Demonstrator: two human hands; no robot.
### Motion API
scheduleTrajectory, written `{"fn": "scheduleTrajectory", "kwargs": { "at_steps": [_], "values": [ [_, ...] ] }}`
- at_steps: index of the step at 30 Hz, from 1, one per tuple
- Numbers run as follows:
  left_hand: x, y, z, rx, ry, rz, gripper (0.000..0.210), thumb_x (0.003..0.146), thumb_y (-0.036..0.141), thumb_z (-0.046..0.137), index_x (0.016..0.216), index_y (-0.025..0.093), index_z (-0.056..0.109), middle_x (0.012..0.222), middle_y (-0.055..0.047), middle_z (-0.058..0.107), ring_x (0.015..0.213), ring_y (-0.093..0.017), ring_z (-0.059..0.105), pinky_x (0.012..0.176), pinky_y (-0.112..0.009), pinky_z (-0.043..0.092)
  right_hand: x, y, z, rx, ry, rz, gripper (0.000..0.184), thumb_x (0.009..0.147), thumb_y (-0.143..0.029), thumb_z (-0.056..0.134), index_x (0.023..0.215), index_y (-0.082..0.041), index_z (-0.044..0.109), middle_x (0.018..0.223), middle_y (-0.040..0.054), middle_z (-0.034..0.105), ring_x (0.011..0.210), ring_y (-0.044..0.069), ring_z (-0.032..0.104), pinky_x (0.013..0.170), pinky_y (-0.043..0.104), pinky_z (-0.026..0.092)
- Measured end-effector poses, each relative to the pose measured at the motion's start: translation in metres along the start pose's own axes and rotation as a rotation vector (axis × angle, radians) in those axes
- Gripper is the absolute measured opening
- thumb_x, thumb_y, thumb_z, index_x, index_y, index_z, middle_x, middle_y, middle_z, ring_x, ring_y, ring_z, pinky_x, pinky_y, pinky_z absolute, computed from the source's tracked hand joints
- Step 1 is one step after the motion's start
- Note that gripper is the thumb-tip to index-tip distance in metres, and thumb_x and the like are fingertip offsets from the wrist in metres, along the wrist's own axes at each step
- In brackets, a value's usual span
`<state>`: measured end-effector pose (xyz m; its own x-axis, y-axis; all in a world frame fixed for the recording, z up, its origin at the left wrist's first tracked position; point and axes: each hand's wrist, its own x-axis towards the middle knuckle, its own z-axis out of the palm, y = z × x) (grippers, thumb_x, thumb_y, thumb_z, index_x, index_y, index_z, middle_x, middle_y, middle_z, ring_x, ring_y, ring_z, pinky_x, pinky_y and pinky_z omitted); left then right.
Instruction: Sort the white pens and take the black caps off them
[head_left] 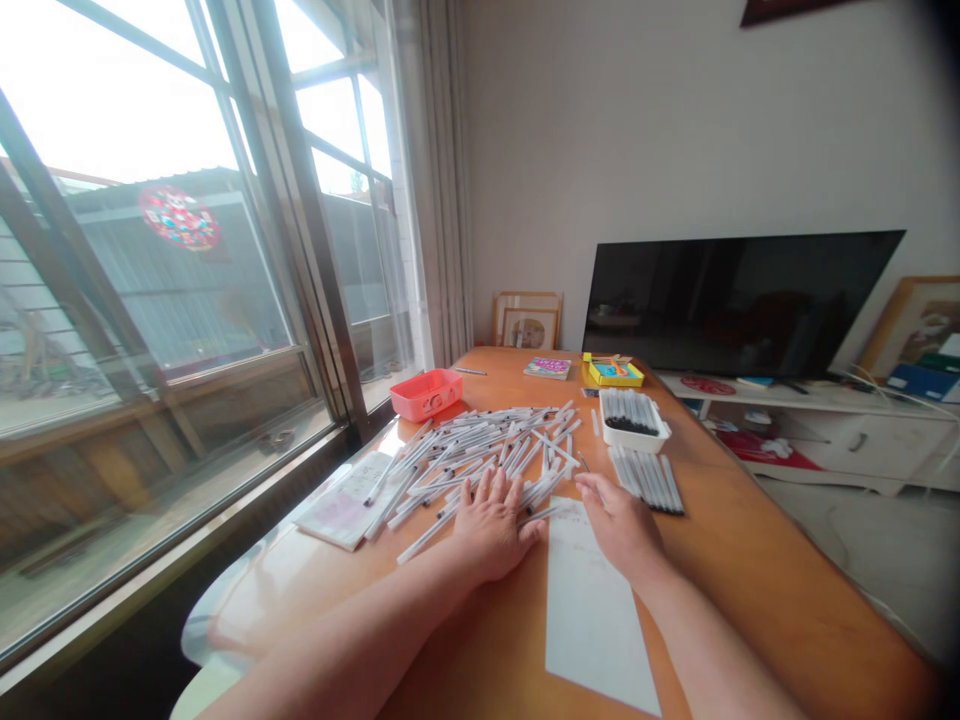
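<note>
Bare forearms [375, 620] were stretched over the table [795, 580], the left hand [493, 525] laid with fingers spread wide on the near edge of the loose pens [465, 440], the right hand [621, 522] drawn narrow at the fingertips above the paper [596, 620]; whether anything was pinched there could not be told. It was judged best that the loose pens be pressed only lightly and gripped singly, dark ends aligned, as in the row [649, 482] just in front of the white tray [637, 439].
</note>
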<state>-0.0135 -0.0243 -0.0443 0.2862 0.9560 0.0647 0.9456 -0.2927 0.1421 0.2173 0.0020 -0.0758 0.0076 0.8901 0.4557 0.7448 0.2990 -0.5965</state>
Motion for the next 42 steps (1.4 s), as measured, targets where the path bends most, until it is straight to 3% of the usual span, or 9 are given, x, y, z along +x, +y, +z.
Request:
{"fn": "scheduleTrajectory", "kwargs": {
  "at_steps": [13,20,25,28,32,37,42],
  "values": [
    [0.002,0.024,0.008,-0.06,-0.017,0.077,0.089,0.089,0.078,0.027,0.162,0.027,0.023,0.169,-0.011,0.017,0.156,-0.037,0.005,0.123,-0.062,0.005,-0.001,0.005,0.007,-0.055,-0.075,-0.006,0.034,0.095,-0.03,0.048,0.12,-0.027,0.07,0.104,0.0049,0.076,0.1,0.022,0.07,0.087,0.032,0.053],
    [-0.014,0.035,-0.009,-0.084,-0.048,0.149,0.08,0.091,0.07,0.038,0.158,0.027,0.032,0.168,-0.01,0.021,0.156,-0.036,0.009,0.123,-0.062,0.009,-0.001,0.009,0.009,-0.041,-0.057,0.001,0.034,0.091,-0.027,0.05,0.117,-0.026,0.071,0.104,0.0041,0.077,0.1,0.021,0.071,0.087,0.032,0.053],
    [-0.009,0.012,-0.034,-0.107,0.031,0.079,0.058,0.095,0.045,0.047,0.149,0.027,0.044,0.16,-0.009,0.039,0.149,-0.032,0.031,0.119,-0.051,0.027,-0.001,0.005,0.004,-0.031,-0.037,0.008,0.032,0.092,-0.027,0.048,0.115,-0.026,0.071,0.105,0.0037,0.077,0.1,0.022,0.071,0.087,0.032,0.052],
    [0.001,-0.018,-0.048,-0.131,0.145,-0.008,0.041,0.096,0.031,0.043,0.134,0.022,0.057,0.139,-0.011,0.06,0.127,-0.026,0.055,0.106,-0.04,0.041,0.0,0.002,0.001,-0.051,-0.016,0.036,0.032,0.092,-0.028,0.048,0.113,-0.026,0.072,0.101,0.0041,0.077,0.099,0.023,0.071,0.087,0.033,0.053],
    [0.005,-0.047,-0.055,-0.127,0.197,-0.075,0.023,0.092,0.023,0.048,0.107,0.021,0.066,0.112,-0.009,0.07,0.103,-0.024,0.063,0.086,-0.032,0.046,-0.001,0.0,0.001,-0.055,0.009,0.063,0.031,0.091,-0.027,0.05,0.112,-0.027,0.073,0.102,0.0039,0.077,0.097,0.022,0.071,0.085,0.031,0.053],
    [-0.003,-0.041,-0.047,-0.145,0.129,-0.019,0.017,0.086,0.016,0.048,0.082,0.022,0.063,0.09,-0.004,0.07,0.083,-0.019,0.063,0.071,-0.028,0.041,-0.003,-0.002,-0.001,-0.058,0.039,0.058,0.028,0.092,-0.029,0.05,0.108,-0.026,0.073,0.102,0.003,0.077,0.095,0.021,0.071,0.081,0.029,0.052],
    [-0.005,-0.025,-0.035,-0.195,0.047,-0.013,0.01,0.08,0.019,0.056,0.086,0.023,0.063,0.093,-0.003,0.069,0.083,-0.02,0.063,0.07,-0.027,0.04,-0.003,-0.006,-0.003,-0.047,0.044,0.068,0.027,0.092,-0.032,0.051,0.106,-0.027,0.073,0.101,0.0025,0.077,0.093,0.021,0.071,0.078,0.029,0.052]
  ]
}}
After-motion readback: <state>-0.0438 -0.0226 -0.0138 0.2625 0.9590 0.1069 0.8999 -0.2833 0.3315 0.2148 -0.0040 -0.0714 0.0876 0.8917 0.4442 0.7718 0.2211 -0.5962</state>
